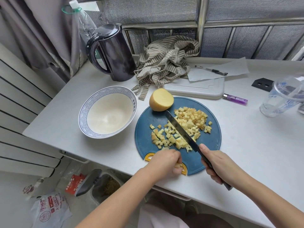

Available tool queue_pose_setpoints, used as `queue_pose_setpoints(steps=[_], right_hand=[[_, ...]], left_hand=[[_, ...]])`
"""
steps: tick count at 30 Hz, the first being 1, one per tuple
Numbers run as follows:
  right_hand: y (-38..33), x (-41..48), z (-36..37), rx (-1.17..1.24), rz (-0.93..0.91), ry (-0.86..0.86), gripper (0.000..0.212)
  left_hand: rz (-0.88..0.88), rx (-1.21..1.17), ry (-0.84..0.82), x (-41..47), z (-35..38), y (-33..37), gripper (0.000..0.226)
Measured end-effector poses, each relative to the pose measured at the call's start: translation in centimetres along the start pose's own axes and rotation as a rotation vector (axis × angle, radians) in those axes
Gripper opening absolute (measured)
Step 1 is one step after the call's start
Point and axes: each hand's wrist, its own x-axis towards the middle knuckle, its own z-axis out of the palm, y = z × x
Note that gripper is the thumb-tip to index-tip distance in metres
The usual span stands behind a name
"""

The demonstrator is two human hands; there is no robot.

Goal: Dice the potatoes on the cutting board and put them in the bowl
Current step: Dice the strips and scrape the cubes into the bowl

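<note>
A round blue cutting board [144,122] lies on the white table and carries a spread of diced potato [189,122]. Half a potato [161,99] sits cut face up at the board's far edge. My right hand [217,163] grips the dark handle of a knife [179,129], whose blade lies across the dice. At the board's near edge, my left hand [166,162] curls round a few potato pieces. A white bowl with a blue patterned rim [107,112] stands left of the board with nothing in it.
A dark kettle [111,51] and a striped cloth [167,58] sit at the back. A white board [195,88], paper with a pen [212,69], a purple lighter [235,99] and a clear plastic cup [283,96] lie to the right. The table edge runs just below my hands.
</note>
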Motion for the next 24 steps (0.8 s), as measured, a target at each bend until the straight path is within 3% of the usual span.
queue_pose_setpoints(steps=[7,10,15,24], right_hand=[[-0.5,0.2,0.3,0.014,-0.010,-0.014,0.061],[-0.6,0.4,0.5,0.023,-0.020,-0.022,0.061],[-0.7,0.6,0.5,0.016,-0.029,-0.017,0.062],[-0.7,0.7,-0.1,0.005,-0.016,0.004,0.063]], left_hand=[[0.065,0.067,0.026,0.0,-0.2,-0.2,0.026],[0.081,-0.062,0.169,-0.2,0.2,-0.3,0.017],[-0.108,-0.190,0.291,0.4,-0.2,-0.9,0.015],[-0.222,-0.188,0.418,0.1,-0.3,-2.9,0.021]])
